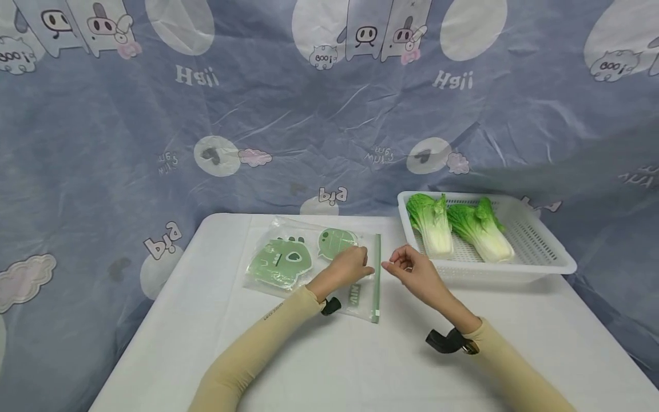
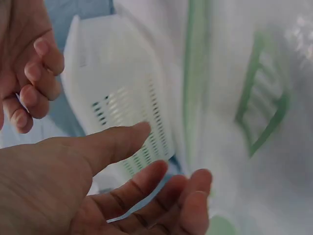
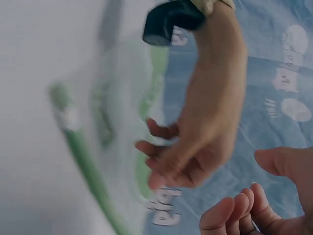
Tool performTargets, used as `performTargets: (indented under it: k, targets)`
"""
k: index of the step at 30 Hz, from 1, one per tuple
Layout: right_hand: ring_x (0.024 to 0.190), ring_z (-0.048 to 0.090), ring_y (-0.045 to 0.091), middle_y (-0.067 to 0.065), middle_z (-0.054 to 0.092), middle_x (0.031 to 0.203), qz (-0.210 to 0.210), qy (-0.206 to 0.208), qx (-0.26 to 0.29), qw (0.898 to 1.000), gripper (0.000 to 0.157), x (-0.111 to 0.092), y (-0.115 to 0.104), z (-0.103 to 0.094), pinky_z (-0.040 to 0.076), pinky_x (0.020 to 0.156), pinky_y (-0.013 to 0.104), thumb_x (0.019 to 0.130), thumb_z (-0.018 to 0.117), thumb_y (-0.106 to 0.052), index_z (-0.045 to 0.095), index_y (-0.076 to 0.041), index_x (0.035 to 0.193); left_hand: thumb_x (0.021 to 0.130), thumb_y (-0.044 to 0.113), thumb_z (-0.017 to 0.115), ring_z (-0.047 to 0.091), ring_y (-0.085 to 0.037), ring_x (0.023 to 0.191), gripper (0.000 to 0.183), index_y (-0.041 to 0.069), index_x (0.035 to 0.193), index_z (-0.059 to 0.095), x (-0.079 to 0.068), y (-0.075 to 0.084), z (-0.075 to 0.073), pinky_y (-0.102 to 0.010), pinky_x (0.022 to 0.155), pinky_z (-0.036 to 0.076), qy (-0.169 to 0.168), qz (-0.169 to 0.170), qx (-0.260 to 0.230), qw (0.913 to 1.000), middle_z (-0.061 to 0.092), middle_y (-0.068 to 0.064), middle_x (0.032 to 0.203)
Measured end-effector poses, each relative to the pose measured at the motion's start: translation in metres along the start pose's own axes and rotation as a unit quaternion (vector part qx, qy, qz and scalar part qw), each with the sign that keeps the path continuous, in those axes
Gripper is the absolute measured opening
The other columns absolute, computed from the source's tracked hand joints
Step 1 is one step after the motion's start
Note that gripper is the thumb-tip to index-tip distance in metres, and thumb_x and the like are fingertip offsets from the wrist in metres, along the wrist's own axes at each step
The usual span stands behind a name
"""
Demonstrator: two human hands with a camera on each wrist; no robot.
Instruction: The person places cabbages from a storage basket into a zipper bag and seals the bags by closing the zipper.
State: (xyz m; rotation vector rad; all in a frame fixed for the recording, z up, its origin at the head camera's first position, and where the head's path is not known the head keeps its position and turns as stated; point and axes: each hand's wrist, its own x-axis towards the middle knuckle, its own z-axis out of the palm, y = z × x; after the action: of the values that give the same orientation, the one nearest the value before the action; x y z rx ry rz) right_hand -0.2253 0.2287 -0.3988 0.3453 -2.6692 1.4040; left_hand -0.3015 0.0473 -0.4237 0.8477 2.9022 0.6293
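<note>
A clear zip bag [image 1: 333,243] printed with green cartoon figures lies flat, its green zip strip [image 1: 377,277] along the right edge. Just over the bag, near that strip, is my left hand [image 1: 350,266], fingers loosely bent. In the left wrist view, its thumb [image 2: 120,142] stands apart from the fingers with nothing between them. My right hand [image 1: 416,274] hovers on the other side of the strip, close to the basket's front wall. The right wrist view shows its thumb [image 3: 276,161] and fingertips spread apart, holding nothing.
At the back right stands a white perforated basket [image 1: 535,268]. Two heads of leafy cabbage lie in its left part, one [image 1: 432,229] beside the other [image 1: 481,232]. A white cloth covers the table [image 1: 206,320], with a blue printed curtain [image 1: 288,126] behind it.
</note>
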Motion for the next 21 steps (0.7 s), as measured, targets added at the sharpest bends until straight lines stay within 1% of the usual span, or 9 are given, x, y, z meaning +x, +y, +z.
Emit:
performTargets:
  k: [3, 5, 6, 9, 11, 15, 18, 21]
  targets:
    - [0.056, 0.049, 0.009, 0.004, 0.053, 0.075, 0.045, -0.026, 0.029, 0.998, 0.025, -0.005, 0.017, 0.015, 0.041, 0.048, 0.023, 0.091, 0.068, -0.023, 0.053, -0.004, 0.096, 0.09, 0.029, 0.069, 0.05, -0.01, 0.061, 0.025, 0.011, 0.08, 0.055, 0.004, -0.001, 0.018, -0.021, 0.051, 0.039, 0.003, -0.005, -0.026, 0.9996, 0.055, 0.002, 0.072]
    - [0.053, 0.048, 0.01, 0.002, 0.051, 0.071, 0.072, -0.037, 0.044, 0.996, 0.022, -0.008, 0.028, 0.023, 0.041, 0.048, 0.023, 0.091, 0.068, -0.017, 0.052, -0.002, 0.095, 0.091, 0.029, 0.068, 0.049, -0.009, 0.058, 0.026, 0.01, 0.08, 0.054, 0.007, 0.0, 0.028, -0.02, 0.049, 0.038, 0.007, -0.013, -0.043, 0.999, 0.054, 0.002, 0.071]
    - [0.053, 0.048, 0.01, 0.001, 0.05, 0.07, 0.083, -0.039, 0.05, 0.995, 0.022, -0.008, 0.038, 0.027, 0.042, 0.048, 0.023, 0.09, 0.067, -0.016, 0.051, -0.002, 0.095, 0.091, 0.03, 0.068, 0.048, -0.009, 0.057, 0.027, 0.01, 0.08, 0.054, 0.007, 0.0, 0.033, -0.02, 0.048, 0.037, 0.007, -0.019, -0.052, 0.9985, 0.053, 0.002, 0.07]
    - [0.055, 0.048, 0.011, 0.001, 0.05, 0.069, 0.11, -0.039, 0.062, 0.991, 0.018, -0.012, 0.051, 0.034, 0.044, 0.05, 0.024, 0.089, 0.064, -0.01, 0.051, 0.0, 0.094, 0.091, 0.032, 0.068, 0.047, -0.009, 0.053, 0.029, 0.009, 0.08, 0.054, 0.01, 0.002, 0.045, -0.02, 0.044, 0.037, 0.006, -0.033, -0.067, 0.9972, 0.052, 0.002, 0.067]
    - [0.056, 0.049, 0.011, 0.001, 0.051, 0.069, 0.123, -0.038, 0.072, 0.989, 0.016, -0.014, 0.057, 0.039, 0.046, 0.051, 0.024, 0.088, 0.063, -0.007, 0.051, 0.001, 0.094, 0.09, 0.033, 0.068, 0.046, -0.009, 0.051, 0.03, 0.009, 0.08, 0.054, 0.011, 0.004, 0.051, -0.02, 0.043, 0.037, 0.003, -0.04, -0.065, 0.9971, 0.051, 0.002, 0.066]
    - [0.058, 0.051, 0.013, 0.003, 0.052, 0.071, 0.123, -0.038, 0.087, 0.988, 0.015, -0.014, 0.065, 0.045, 0.05, 0.053, 0.025, 0.086, 0.06, -0.003, 0.051, 0.005, 0.095, 0.089, 0.032, 0.069, 0.047, -0.009, 0.051, 0.029, 0.008, 0.081, 0.054, 0.01, 0.005, 0.055, -0.021, 0.042, 0.038, 0.008, -0.044, -0.059, 0.9973, 0.051, 0.001, 0.065]
    - [0.059, 0.053, 0.013, 0.004, 0.054, 0.074, 0.115, -0.038, 0.091, 0.989, 0.016, -0.015, 0.067, 0.047, 0.051, 0.053, 0.025, 0.085, 0.059, -0.003, 0.051, 0.006, 0.096, 0.089, 0.03, 0.069, 0.049, -0.01, 0.053, 0.027, 0.008, 0.081, 0.055, 0.009, 0.005, 0.053, -0.021, 0.043, 0.039, 0.007, -0.044, -0.064, 0.997, 0.054, 0.0, 0.067]
    - [0.059, 0.054, 0.013, 0.006, 0.055, 0.076, 0.114, -0.034, 0.091, 0.989, 0.016, -0.014, 0.069, 0.048, 0.051, 0.053, 0.025, 0.085, 0.059, -0.002, 0.051, 0.005, 0.096, 0.09, 0.029, 0.069, 0.051, -0.009, 0.056, 0.025, 0.008, 0.084, 0.058, 0.006, 0.004, 0.049, -0.02, 0.046, 0.04, -0.004, -0.045, -0.075, 0.9961, 0.058, 0.0, 0.071]
